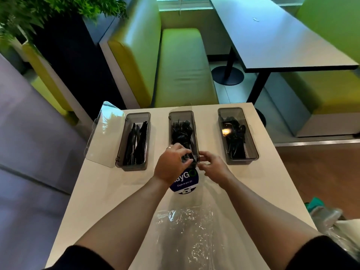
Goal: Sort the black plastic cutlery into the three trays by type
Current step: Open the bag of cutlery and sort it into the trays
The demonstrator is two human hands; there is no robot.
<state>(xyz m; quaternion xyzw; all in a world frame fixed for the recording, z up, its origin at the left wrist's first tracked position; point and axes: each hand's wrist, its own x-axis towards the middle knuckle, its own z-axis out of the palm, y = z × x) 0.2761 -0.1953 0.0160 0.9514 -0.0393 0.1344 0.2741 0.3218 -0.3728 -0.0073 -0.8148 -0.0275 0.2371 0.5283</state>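
Black plastic cutlery lies sorted in three smoky translucent trays set in a row across the far end of a white table (101, 191), at the middle of the frame. Knives (134, 145) fill the left tray (131, 167), whose clear lid (103, 137) is swung open to its left. Forks (181, 131) are heaped in the middle tray (181, 112), tines toward the far end. Spoons (234, 137) lie in the right tray (241, 161), one of them catching a bright glint of light.

Both hands meet at the near end of the middle tray. The left hand (171, 164), with a ring (169, 147) on one finger, reaches over the near rim, and its curled fingers grasp the dark fork handles there. The right hand (213, 164) is just beside it at the tray's near right corner, fingers curled and fingertips drawn together. Whether they pinch the rim or a fork handle cannot be told.

Below the hands a round blue sticker (185, 182) reading "Clean as you go" is stuck to the tabletop, partly covered by the left wrist. A crumpled clear plastic bag (187, 230) lies flat between the forearms in the lower middle of the frame.

Beyond the table stand a green upholstered bench (183, 71) and, at the upper right, a dark dining table (272, 39). Leafy plants (48, 8) fill the upper left corner.
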